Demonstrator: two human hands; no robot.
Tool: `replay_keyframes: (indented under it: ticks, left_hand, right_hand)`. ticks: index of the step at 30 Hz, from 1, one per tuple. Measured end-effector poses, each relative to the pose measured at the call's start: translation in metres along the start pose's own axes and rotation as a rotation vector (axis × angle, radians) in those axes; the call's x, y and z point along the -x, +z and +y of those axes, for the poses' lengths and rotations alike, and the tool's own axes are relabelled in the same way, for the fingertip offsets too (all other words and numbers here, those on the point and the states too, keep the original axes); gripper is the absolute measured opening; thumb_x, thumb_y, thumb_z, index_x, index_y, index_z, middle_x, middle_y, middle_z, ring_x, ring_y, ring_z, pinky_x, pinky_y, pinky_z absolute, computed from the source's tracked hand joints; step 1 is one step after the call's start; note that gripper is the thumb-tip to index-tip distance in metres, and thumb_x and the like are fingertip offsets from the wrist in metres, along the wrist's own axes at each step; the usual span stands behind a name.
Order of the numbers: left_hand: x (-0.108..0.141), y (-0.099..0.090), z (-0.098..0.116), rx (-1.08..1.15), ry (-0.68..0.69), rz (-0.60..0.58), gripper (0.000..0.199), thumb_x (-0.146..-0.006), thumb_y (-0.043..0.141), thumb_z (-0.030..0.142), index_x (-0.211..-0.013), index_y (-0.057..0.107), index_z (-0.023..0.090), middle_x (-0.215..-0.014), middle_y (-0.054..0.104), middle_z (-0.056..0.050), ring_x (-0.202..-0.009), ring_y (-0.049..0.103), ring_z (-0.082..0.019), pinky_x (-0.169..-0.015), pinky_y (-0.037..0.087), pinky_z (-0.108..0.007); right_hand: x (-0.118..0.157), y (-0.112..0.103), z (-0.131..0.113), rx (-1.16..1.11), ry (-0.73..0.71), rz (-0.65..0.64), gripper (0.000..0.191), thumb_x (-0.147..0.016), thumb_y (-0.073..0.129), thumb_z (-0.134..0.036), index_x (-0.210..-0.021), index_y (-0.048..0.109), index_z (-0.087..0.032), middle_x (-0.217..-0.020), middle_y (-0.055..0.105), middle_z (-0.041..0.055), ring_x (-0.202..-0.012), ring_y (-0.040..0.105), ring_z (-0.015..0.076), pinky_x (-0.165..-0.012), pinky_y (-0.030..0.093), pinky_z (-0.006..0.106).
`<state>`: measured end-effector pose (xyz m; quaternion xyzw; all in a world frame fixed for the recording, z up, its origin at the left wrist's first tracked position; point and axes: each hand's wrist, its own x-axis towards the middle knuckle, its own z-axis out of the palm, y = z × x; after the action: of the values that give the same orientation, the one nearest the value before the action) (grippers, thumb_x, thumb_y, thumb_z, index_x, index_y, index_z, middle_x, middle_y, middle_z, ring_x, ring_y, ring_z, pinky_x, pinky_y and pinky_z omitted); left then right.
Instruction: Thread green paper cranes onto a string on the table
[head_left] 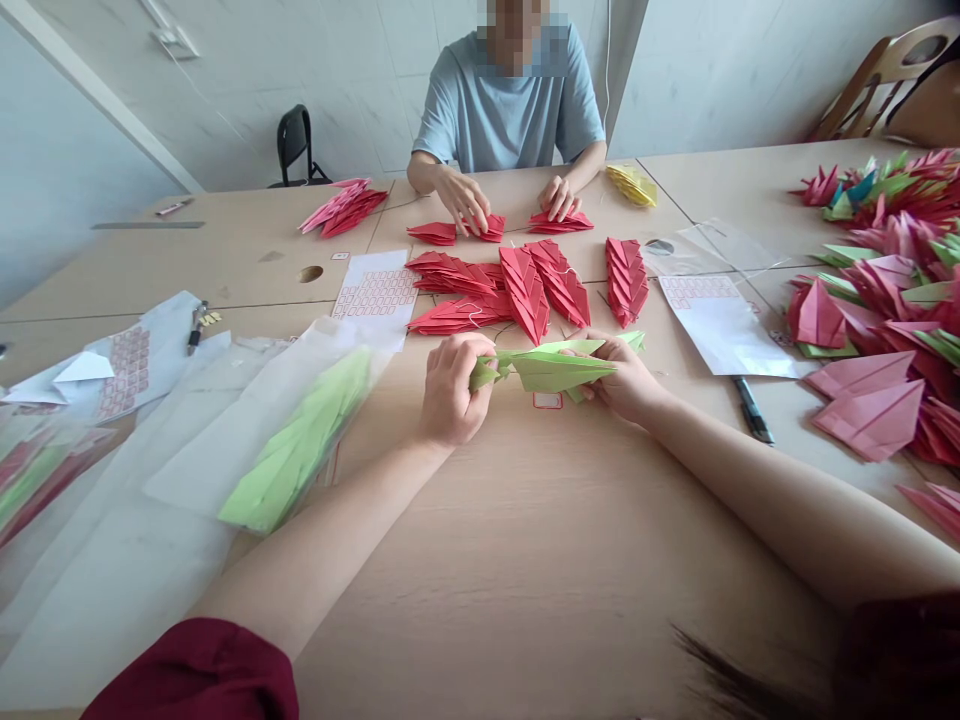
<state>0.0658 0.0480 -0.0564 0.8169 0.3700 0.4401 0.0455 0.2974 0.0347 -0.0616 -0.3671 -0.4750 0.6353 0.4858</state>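
A folded light-green paper piece (559,371) is held between my two hands above the middle of the table. My left hand (456,388) is closed round its left end, with thumb and fingers pressed together. At the right end, my right hand (624,380) pinches the green paper, and some of its fingers are hidden behind it. Just beyond my hands lie strings of folded red paper (525,293). Left of my left forearm, a clear plastic bag (259,400) holds more light-green folded paper (300,445).
Across the table (517,560), a person in a blue shirt (510,110) touches red folded pieces. Yellow paper (632,186) lies near them. Pink, red and green folded pieces (870,400) are heaped at right, near a sticker sheet (724,340) and a pen (752,410).
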Motion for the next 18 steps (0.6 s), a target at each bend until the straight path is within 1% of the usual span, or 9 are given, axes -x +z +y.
replay_keyframes:
  ticks: [4,7,8,9,11,13,15,18]
  left_hand:
    - [0.0,0.001,0.0,0.0,-0.004,-0.032,0.006,-0.092,0.05,0.022,-0.097,0.053,0.022,-0.106,0.061,-0.006,-0.103,0.056,-0.021,-0.093,0.039,-0.037]
    - [0.0,0.002,-0.002,0.114,-0.077,-0.04,0.008,-0.094,0.047,0.027,-0.099,0.051,0.021,-0.105,0.06,-0.007,-0.102,0.057,-0.02,-0.092,0.041,-0.036]
    - [0.0,0.002,-0.003,0.17,-0.12,-0.036,0.01,-0.095,0.046,0.029,-0.099,0.05,0.021,-0.104,0.06,-0.007,-0.1,0.057,-0.019,-0.091,0.042,-0.035]
    - [0.0,0.002,-0.005,0.224,-0.17,-0.028,0.012,-0.096,0.045,0.031,-0.1,0.05,0.021,-0.103,0.06,-0.007,-0.098,0.057,-0.019,-0.088,0.043,-0.034]
    - [0.0,0.004,-0.01,0.307,-0.271,-0.006,0.014,-0.095,0.045,0.034,-0.099,0.05,0.021,-0.099,0.06,-0.006,-0.091,0.057,-0.018,-0.083,0.044,-0.033]
    - [0.001,0.005,-0.015,0.358,-0.359,0.008,0.013,-0.094,0.046,0.033,-0.098,0.051,0.021,-0.092,0.059,-0.004,-0.085,0.055,-0.017,-0.079,0.043,-0.032]
    - [0.001,0.007,-0.019,0.398,-0.424,0.01,0.011,-0.093,0.047,0.031,-0.096,0.052,0.022,-0.087,0.057,-0.003,-0.081,0.053,-0.017,-0.076,0.041,-0.032]
    - [0.001,0.007,-0.019,0.45,-0.473,0.001,0.013,-0.093,0.048,0.034,-0.094,0.051,0.022,-0.081,0.053,-0.001,-0.074,0.049,-0.015,-0.071,0.039,-0.03]
  right_hand:
    - [0.0,0.001,-0.002,0.01,0.001,0.002,0.024,-0.081,0.068,-0.036,-0.077,0.053,-0.018,-0.057,0.056,-0.0026,-0.039,0.041,0.0069,-0.041,0.027,0.021]
    - [0.001,0.0,-0.002,0.017,0.011,0.01,0.012,-0.073,0.064,-0.021,-0.078,0.054,-0.018,-0.056,0.056,-0.0023,-0.04,0.043,0.008,-0.041,0.028,0.022]
    - [0.001,0.0,-0.001,0.018,0.021,0.019,0.012,-0.068,0.061,-0.016,-0.079,0.054,-0.018,-0.055,0.054,-0.003,-0.04,0.042,0.0081,-0.041,0.028,0.021]
    - [0.001,-0.001,-0.001,0.012,0.033,0.031,0.017,-0.063,0.057,-0.013,-0.08,0.055,-0.018,-0.052,0.051,-0.0042,-0.039,0.041,0.0079,-0.04,0.027,0.021]
    - [0.001,-0.001,-0.001,-0.01,0.052,0.053,0.026,-0.055,0.049,-0.01,-0.079,0.055,-0.018,-0.048,0.044,-0.0068,-0.038,0.036,0.0068,-0.04,0.027,0.02]
    - [0.001,0.0,-0.003,-0.021,0.065,0.053,0.029,-0.053,0.046,-0.011,-0.079,0.055,-0.018,-0.046,0.04,-0.0079,-0.038,0.033,0.0063,-0.039,0.027,0.02]
    - [0.002,0.001,-0.005,-0.01,0.077,0.025,0.031,-0.052,0.045,-0.012,-0.08,0.055,-0.018,-0.046,0.039,-0.0082,-0.038,0.032,0.0064,-0.039,0.027,0.02]
    - [0.003,0.003,-0.007,0.022,0.088,-0.016,0.032,-0.051,0.045,-0.012,-0.081,0.055,-0.018,-0.046,0.038,-0.0081,-0.038,0.031,0.0064,-0.039,0.026,0.02]
